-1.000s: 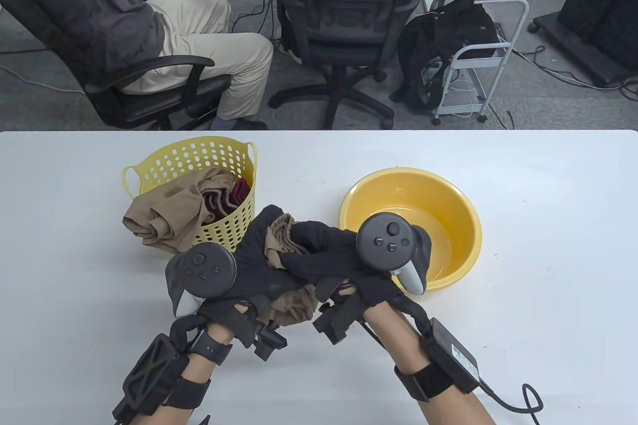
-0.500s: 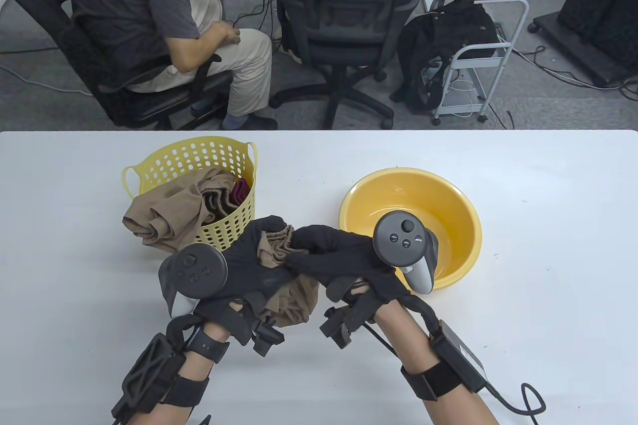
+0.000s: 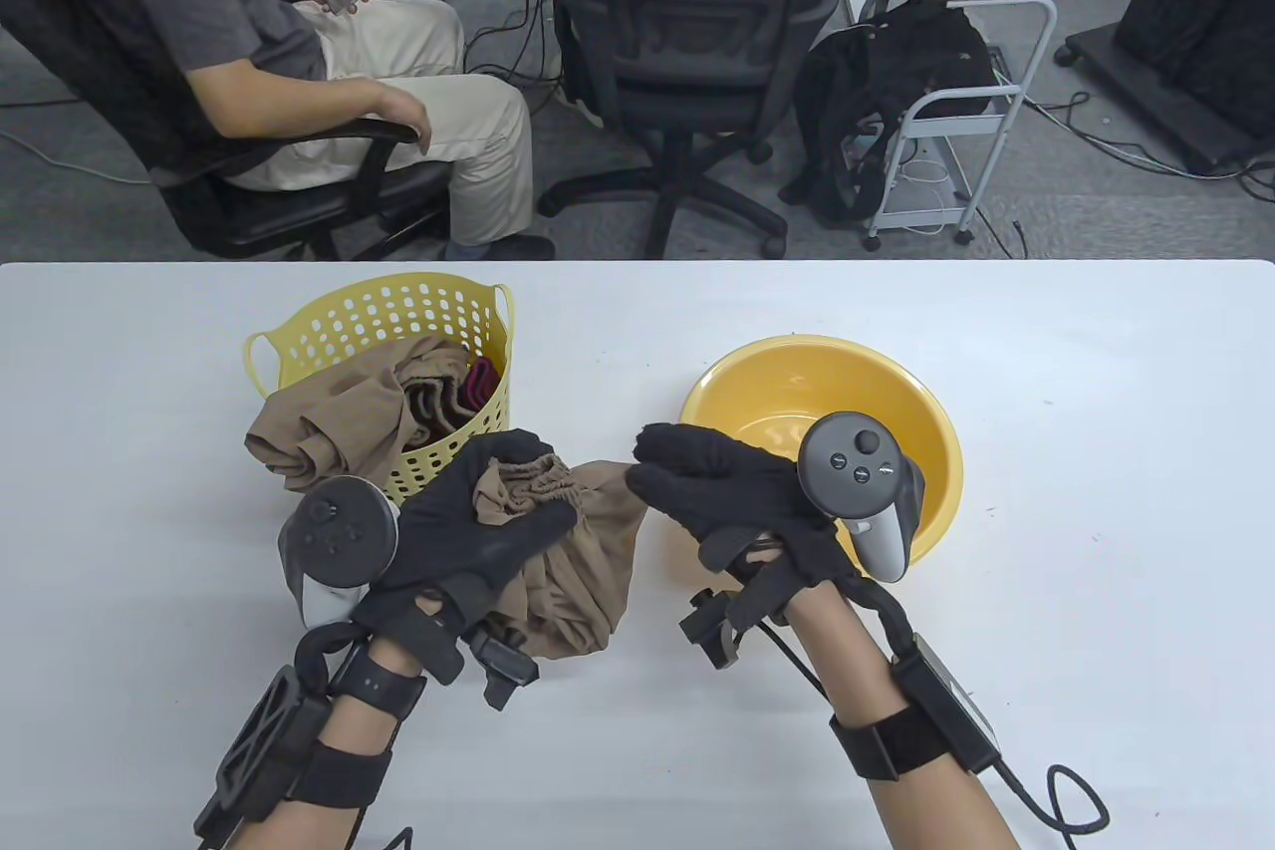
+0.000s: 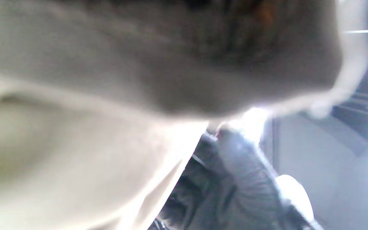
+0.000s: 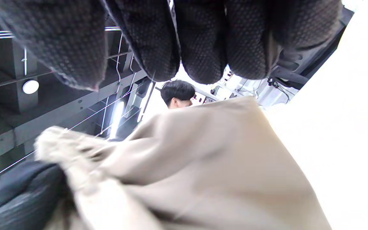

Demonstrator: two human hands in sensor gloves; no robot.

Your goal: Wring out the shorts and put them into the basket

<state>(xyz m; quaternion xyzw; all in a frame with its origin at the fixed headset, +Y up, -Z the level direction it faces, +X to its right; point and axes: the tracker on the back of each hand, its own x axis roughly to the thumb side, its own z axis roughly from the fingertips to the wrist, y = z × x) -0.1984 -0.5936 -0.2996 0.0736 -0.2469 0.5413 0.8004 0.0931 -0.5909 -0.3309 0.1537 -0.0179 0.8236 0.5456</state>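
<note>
1. The tan shorts (image 3: pixel 573 556) sit low and centre-left in the table view, bunched in the left hand (image 3: pixel 478 521), whose fingers curl round the gathered waistband. The loose cloth hangs below that grip, above the white bench (image 3: pixel 1096 491).
2. The right hand (image 3: pixel 727 491) is just right of the shorts, its fingers nearly straight and relaxed. Its fingertips lie close by the cloth's edge; whether they touch it cannot be told. It holds nothing.
3. Half a second ago both hands were clamped together over the bundle. They have since drawn apart, and the right hand has let go.
4. That suggests the wringing is over, and the left hand alone will likely carry the shorts onward.
5. The yellow basket (image 3: pixel 299 332), up and left of the shorts, already holds other garments, with one tan piece spilling over its front rim.
6. The yellow basin (image 3: pixel 896 392) stands to the right, behind the right hand.
</note>
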